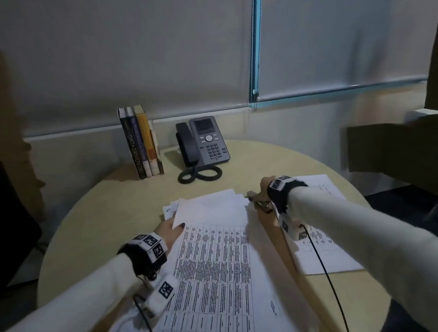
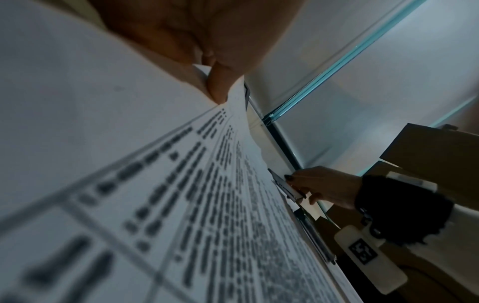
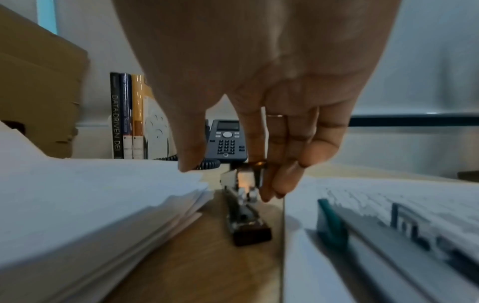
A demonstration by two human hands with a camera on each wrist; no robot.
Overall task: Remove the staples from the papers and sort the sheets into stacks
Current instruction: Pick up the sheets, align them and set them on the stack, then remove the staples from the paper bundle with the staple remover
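Hands [image 1: 169, 232] [image 1: 263, 188] on papers [image 1: 215, 258] and stapler [image 1: 261, 204]

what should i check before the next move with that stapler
1. Right hand grip on stapler: fingers touch its front end, thumb looks apart; cannot tell.
2. Left hand pinches the top sheet at its far corner: ok.
3. Stapler lies on the table between both piles: ok.
4. Right pile apart from the main stack: ok.
5. Staple position: cannot tell.
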